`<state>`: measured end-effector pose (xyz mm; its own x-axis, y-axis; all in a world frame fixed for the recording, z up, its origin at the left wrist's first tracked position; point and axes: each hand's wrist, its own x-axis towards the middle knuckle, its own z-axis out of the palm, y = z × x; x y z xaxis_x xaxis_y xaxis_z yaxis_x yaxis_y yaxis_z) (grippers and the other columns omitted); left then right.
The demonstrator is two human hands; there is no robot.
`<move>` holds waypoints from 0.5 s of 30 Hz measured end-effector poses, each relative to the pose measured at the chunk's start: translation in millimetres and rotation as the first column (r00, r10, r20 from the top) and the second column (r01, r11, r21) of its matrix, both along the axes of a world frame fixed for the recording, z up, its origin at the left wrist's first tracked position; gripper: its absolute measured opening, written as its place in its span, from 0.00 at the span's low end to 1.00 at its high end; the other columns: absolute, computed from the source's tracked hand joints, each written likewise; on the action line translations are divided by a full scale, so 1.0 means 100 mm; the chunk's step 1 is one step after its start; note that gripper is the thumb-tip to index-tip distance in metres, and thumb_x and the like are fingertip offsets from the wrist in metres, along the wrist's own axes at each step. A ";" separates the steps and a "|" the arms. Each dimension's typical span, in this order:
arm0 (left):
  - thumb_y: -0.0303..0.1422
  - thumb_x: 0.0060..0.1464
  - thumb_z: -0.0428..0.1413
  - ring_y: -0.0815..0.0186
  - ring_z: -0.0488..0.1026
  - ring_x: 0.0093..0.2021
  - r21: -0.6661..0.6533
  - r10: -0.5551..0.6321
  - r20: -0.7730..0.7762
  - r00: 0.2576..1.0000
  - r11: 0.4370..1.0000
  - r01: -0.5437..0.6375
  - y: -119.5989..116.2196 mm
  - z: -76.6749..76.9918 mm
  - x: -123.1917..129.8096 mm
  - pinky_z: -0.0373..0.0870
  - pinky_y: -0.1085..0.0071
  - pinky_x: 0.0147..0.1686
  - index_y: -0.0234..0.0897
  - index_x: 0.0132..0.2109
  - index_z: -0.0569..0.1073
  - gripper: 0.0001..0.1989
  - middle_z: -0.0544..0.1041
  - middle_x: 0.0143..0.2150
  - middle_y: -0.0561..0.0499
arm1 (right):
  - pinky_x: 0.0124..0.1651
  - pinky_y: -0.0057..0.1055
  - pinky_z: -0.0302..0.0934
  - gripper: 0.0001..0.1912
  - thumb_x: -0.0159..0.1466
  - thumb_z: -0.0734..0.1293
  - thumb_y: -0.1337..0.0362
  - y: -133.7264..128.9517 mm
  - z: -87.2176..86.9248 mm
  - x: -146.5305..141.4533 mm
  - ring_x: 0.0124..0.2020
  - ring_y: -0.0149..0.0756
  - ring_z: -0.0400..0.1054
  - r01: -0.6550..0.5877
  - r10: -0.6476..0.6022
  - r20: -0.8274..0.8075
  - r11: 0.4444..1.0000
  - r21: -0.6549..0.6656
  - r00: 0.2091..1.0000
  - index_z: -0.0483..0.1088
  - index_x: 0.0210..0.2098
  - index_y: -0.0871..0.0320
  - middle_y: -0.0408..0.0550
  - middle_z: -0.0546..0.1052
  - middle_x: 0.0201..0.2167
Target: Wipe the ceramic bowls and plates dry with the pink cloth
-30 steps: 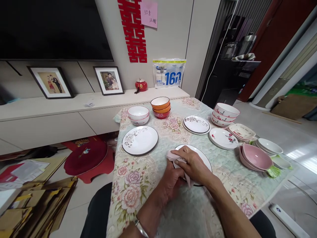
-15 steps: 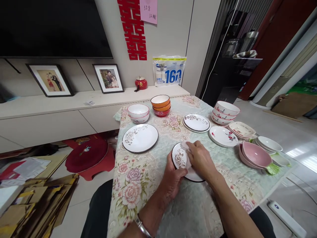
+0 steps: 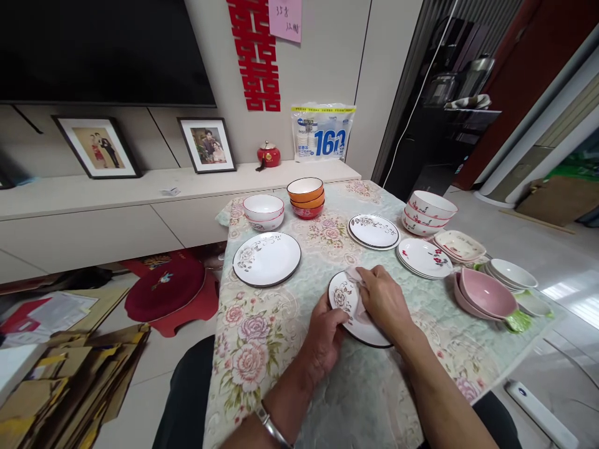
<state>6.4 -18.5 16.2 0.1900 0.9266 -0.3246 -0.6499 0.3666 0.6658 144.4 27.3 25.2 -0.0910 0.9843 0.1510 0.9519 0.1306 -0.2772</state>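
A white plate (image 3: 342, 293) with a dark rim and brown flower print is tilted a little above the near part of the table. My left hand (image 3: 325, 333) grips its left edge, thumb on the upper face and fingers underneath. Over the plate's far right part, my right hand (image 3: 382, 298) is closed on a pale, thin wipe (image 3: 356, 274) pressed against the surface. To the left lies a larger plate (image 3: 266, 259) with the same kind of print. Beyond the hands is a pair of stacked plates (image 3: 374, 232).
White bowls (image 3: 263, 212) and orange and red bowls (image 3: 305, 198) stand at the back. On the right are stacked bowls (image 3: 428, 213), flower-print plates (image 3: 425, 257), square dishes (image 3: 461, 245) and pink bowls (image 3: 486, 293). A red stool (image 3: 166, 290) and flattened cardboard (image 3: 79, 380) are at the left.
My right hand and the wipe have shifted slightly on the plate, and my left thumb has drawn back towards the rim. The whole view has moved slightly.
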 end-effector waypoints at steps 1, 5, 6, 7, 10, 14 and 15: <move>0.22 0.36 0.55 0.60 0.75 0.39 -0.001 0.014 0.008 1.000 1.000 -0.014 -0.01 0.00 0.00 0.69 0.70 0.36 0.34 0.48 0.72 0.27 0.79 0.38 0.48 | 0.42 0.31 0.60 0.21 0.65 0.60 0.70 -0.02 0.01 -0.05 0.40 0.39 0.68 -0.098 0.097 -0.066 0.995 -0.008 0.993 0.71 0.56 0.56 0.53 0.70 0.40; 0.20 0.33 0.55 0.65 0.72 0.33 0.033 0.012 0.000 1.000 0.999 -0.012 -0.03 0.01 0.01 0.67 0.73 0.31 0.37 0.52 0.69 0.33 0.76 0.34 0.53 | 0.46 0.29 0.61 0.23 0.64 0.63 0.70 -0.06 0.01 -0.16 0.43 0.36 0.68 -0.429 0.406 -0.340 0.903 0.008 0.848 0.70 0.57 0.50 0.47 0.71 0.40; 0.19 0.32 0.54 0.66 0.72 0.33 0.034 0.010 -0.015 1.000 0.999 -0.009 -0.03 0.01 0.01 0.66 0.73 0.30 0.38 0.52 0.69 0.34 0.76 0.34 0.53 | 0.47 0.30 0.61 0.23 0.64 0.63 0.70 -0.05 -0.01 -0.15 0.44 0.36 0.67 -0.435 0.410 -0.355 0.900 0.010 0.840 0.70 0.57 0.50 0.47 0.71 0.40; 0.18 0.31 0.54 0.66 0.71 0.33 0.029 0.010 -0.027 1.000 1.000 -0.009 -0.03 0.01 0.00 0.66 0.73 0.30 0.38 0.52 0.69 0.35 0.75 0.34 0.54 | 0.47 0.30 0.61 0.23 0.64 0.63 0.70 -0.03 -0.02 -0.12 0.43 0.36 0.68 -0.403 0.381 -0.343 0.915 0.007 0.859 0.70 0.57 0.50 0.47 0.71 0.40; 0.18 0.29 0.52 0.64 0.72 0.37 -0.008 -0.002 -0.031 1.000 1.000 0.002 -0.02 0.01 -0.01 0.67 0.72 0.33 0.36 0.51 0.70 0.35 0.77 0.36 0.51 | 0.45 0.33 0.61 0.22 0.64 0.62 0.69 0.02 -0.05 0.01 0.41 0.39 0.68 -0.152 0.150 -0.187 0.988 0.004 0.971 0.71 0.56 0.53 0.50 0.70 0.41; 0.19 0.32 0.53 0.59 0.74 0.41 0.010 -0.048 0.008 0.999 0.999 0.048 0.01 0.01 -0.02 0.68 0.69 0.37 0.35 0.50 0.72 0.32 0.79 0.40 0.48 | 0.41 0.36 0.61 0.21 0.64 0.60 0.69 0.05 -0.07 0.13 0.41 0.44 0.68 0.099 -0.100 0.015 0.994 0.043 0.995 0.72 0.55 0.58 0.58 0.69 0.45; 0.21 0.34 0.54 0.58 0.74 0.42 0.007 -0.046 0.017 0.999 0.999 0.046 0.01 0.01 -0.01 0.68 0.68 0.38 0.34 0.49 0.73 0.29 0.79 0.40 0.48 | 0.41 0.36 0.61 0.21 0.64 0.60 0.69 0.04 -0.07 0.12 0.42 0.44 0.68 0.086 -0.087 0.008 0.995 0.042 0.996 0.71 0.55 0.59 0.59 0.69 0.47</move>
<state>4.9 -17.2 16.8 0.2379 0.9189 -0.3147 -0.6435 0.3918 0.6576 156.4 31.4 17.8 -0.0076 0.9814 0.1916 0.9628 0.0589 -0.2638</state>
